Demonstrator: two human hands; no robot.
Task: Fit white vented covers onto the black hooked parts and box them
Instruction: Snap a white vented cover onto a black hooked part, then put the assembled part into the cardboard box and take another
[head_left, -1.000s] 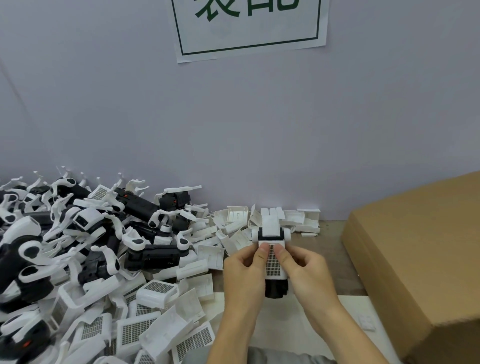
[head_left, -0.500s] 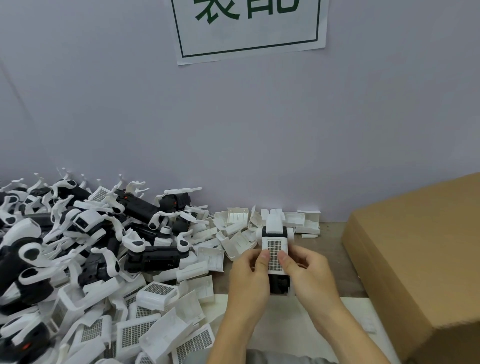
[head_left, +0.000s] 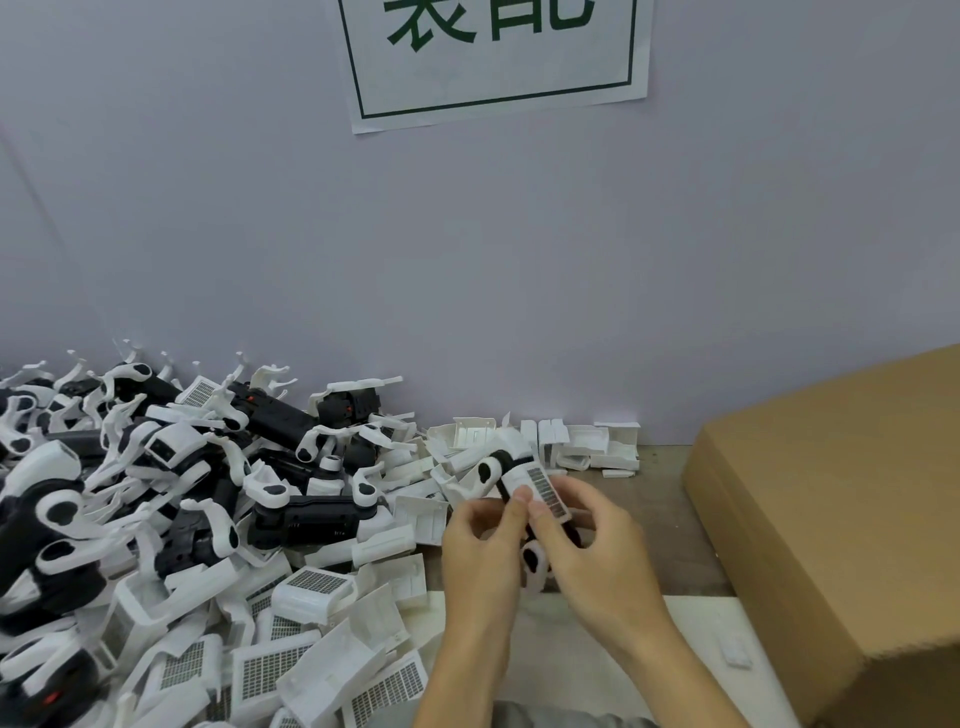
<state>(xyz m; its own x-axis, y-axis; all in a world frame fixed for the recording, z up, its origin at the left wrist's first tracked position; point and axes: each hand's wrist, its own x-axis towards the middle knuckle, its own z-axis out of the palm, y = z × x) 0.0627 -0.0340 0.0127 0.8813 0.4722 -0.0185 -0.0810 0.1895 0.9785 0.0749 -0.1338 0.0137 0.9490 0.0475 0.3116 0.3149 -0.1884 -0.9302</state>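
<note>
- Head view, centre: I've got one assembly up off the bench between both hands; my left hand (head_left: 483, 551) curls round its left side with the thumb up against the white vented plastic cover (head_left: 540, 491), and my right hand (head_left: 592, 545) curls round the right, thumb on the grille face; both hands are closed on the piece, so I'd say I'm seating or checking the cover.
- The black plastic body with white hooked arms (head_left: 493, 470) is tilted, the grille turned towards me; one white hook end pokes up left, another peeks out below my palms; I cannot tell whether the cover has fully clicked home.
- Head view, left: the heap of uncovered black hooked parts (head_left: 291, 514) sits within my left hand's reach; the loose white vented covers (head_left: 317, 584) lie nearer me, so both feed stocks come from one side.
- Head view, right: the brown cardboard box (head_left: 831, 519) stands just beside my right hand, handy for dropping this one in, judging by the task; its opening is out of sight.
- Head view, back: small white plastic clips (head_left: 582, 447) line the grey wall (head_left: 467, 260).
</note>
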